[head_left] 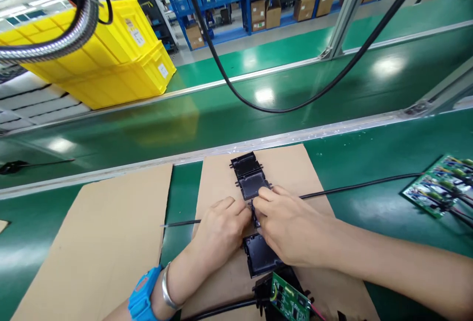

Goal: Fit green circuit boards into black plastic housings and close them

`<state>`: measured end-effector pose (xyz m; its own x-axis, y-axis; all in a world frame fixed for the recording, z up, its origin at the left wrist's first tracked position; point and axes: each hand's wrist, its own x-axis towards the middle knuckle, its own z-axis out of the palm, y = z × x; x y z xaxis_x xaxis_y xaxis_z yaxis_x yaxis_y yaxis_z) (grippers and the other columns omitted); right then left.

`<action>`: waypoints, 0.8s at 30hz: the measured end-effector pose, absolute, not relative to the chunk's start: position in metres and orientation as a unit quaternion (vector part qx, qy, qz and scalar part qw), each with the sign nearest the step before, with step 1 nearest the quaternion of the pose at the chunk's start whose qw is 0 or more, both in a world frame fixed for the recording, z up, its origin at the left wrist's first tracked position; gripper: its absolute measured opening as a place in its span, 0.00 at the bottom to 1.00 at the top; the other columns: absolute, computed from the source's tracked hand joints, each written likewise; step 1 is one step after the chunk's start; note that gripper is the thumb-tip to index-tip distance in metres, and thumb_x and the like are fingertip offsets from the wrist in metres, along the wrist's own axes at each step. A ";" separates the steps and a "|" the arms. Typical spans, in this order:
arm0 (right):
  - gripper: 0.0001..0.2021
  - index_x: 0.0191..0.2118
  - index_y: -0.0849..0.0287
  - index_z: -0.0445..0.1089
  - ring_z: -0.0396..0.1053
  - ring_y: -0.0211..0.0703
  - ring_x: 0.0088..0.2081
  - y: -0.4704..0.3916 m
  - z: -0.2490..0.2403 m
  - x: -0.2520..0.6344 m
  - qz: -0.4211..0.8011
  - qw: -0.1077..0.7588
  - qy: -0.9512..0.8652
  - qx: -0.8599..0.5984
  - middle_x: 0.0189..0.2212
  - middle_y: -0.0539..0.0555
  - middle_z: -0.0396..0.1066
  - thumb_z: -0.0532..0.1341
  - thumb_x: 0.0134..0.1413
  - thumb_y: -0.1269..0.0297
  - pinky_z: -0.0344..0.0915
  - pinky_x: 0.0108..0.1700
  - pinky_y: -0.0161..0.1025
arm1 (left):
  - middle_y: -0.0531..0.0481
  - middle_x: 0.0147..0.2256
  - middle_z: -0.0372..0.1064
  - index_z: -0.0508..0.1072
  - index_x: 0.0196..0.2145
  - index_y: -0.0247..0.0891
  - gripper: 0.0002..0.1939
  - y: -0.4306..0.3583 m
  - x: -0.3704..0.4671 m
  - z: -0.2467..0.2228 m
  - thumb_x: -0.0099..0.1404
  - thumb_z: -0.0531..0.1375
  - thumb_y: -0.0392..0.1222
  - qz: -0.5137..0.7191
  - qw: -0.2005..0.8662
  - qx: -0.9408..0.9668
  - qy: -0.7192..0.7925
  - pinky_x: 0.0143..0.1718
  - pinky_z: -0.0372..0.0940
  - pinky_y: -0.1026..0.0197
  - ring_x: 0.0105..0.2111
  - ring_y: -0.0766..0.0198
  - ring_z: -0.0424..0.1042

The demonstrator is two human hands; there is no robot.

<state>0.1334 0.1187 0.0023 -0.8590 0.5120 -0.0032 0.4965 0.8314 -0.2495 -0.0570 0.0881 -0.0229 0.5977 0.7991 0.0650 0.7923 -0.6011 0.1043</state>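
Observation:
Both my hands meet over a row of black plastic housings lying on a cardboard sheet. My left hand [225,225] has its fingers curled against the left side of a middle housing [254,215]. From the right, my right hand [284,222] pinches the same housing; most of it is hidden under the fingers. A black cable [354,188] comes in from the right, passes beneath both hands and emerges on the left as a thin end [181,223]. Farther away lie open housing trays [253,183], and nearer me another tray [260,254].
Close to me, a green circuit board [290,299] rests on a black housing with a thick cable. More wired circuit boards [436,190] lie on the green bench at right. A second cardboard sheet [107,242] is at left. Yellow bins [121,69] stand behind; a cable [273,110] hangs ahead.

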 end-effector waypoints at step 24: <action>0.04 0.36 0.60 0.74 0.63 0.50 0.42 0.144 -0.003 0.148 0.093 0.038 -0.953 -0.286 0.36 0.57 0.66 0.61 0.57 0.69 0.59 0.39 0.43 | 0.45 0.45 0.70 0.66 0.51 0.38 0.11 0.104 -0.071 -0.018 0.73 0.51 0.37 0.041 0.088 0.925 0.366 0.43 0.67 0.55 0.42 0.57 0.70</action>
<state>0.1478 0.1443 -0.0028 -0.8331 0.5528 0.0183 0.5388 0.8186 -0.1990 -0.0713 0.1038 -0.0177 0.7282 0.6853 0.0117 0.6708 -0.7161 0.1927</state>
